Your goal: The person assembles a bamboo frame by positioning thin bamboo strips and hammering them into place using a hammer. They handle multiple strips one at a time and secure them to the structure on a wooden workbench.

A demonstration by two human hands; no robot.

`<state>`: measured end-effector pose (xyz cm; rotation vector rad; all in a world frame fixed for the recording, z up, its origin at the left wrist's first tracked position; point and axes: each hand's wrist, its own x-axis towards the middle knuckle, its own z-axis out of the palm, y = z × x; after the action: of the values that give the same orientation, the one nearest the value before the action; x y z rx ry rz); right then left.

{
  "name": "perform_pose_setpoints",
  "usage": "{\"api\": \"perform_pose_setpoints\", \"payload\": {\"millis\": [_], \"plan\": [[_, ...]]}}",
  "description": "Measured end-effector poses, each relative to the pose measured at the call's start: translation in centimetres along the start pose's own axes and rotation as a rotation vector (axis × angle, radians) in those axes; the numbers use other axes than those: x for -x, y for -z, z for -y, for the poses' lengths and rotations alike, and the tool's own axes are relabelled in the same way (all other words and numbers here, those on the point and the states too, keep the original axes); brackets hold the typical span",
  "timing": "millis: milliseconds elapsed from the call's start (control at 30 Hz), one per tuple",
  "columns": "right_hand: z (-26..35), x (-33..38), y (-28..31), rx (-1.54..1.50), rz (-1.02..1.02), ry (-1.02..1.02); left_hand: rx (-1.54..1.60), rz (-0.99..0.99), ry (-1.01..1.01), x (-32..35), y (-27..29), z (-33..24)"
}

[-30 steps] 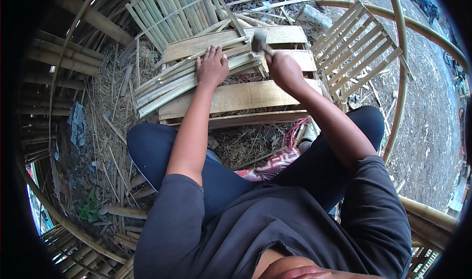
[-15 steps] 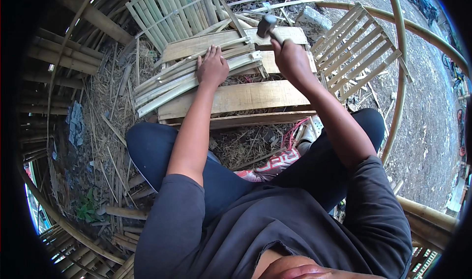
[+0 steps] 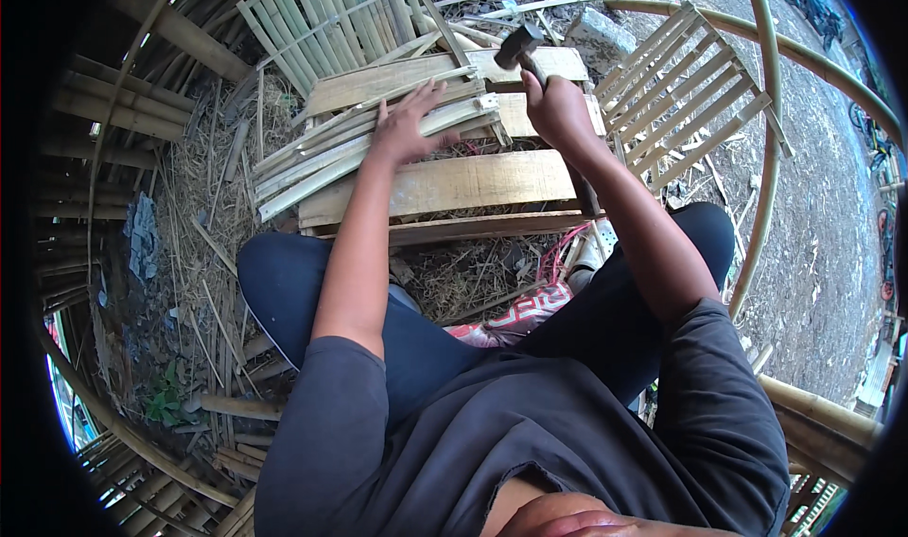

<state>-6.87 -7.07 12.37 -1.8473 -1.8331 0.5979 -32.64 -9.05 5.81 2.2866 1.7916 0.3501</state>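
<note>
My right hand (image 3: 558, 113) is wrapped round the handle of a hammer (image 3: 520, 45). Its dark head points away from me over the far side of a low wooden plank bench (image 3: 454, 185), and the handle's end shows below my wrist. My left hand (image 3: 405, 132) rests with fingers spread over a bundle of split bamboo strips (image 3: 322, 163), which lies slantwise across the left half of the bench. The thumb stretches toward the strips' right ends. Whether the palm presses on the strips is hard to tell.
A slatted bamboo panel (image 3: 331, 21) leans beyond the bench at far left; another slatted frame (image 3: 686, 92) stands at its right. Curved bamboo poles (image 3: 768, 111) arch at the right. A concrete block (image 3: 602, 34) lies behind. Straw and bamboo scraps (image 3: 213, 253) litter the ground.
My left hand has spread its fingers and thumb and shifted slightly toward me. The hammer has tilted in my right hand, so its handle's lower end now shows below the wrist.
</note>
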Motion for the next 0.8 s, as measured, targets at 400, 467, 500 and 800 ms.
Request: {"api": "perform_pose_setpoints", "payload": {"millis": [400,467,500,800], "plan": [[-0.8,-2.4,2.6,-0.013,0.085,-0.127,0.016,0.052,-0.068,-0.8,0.8,1.9],[-0.7,-2.3,2.9,-0.026,0.08,-0.141,0.143,0.006,-0.126,-1.5,2.0,2.0],[-0.6,-2.3,3.1,-0.036,0.079,-0.15,0.141,0.009,-0.13,-1.7,2.6,2.1],[-0.4,-2.4,3.2,-0.03,0.106,-0.159,-0.046,-0.076,0.007,-2.7,-0.6,0.6]]}}
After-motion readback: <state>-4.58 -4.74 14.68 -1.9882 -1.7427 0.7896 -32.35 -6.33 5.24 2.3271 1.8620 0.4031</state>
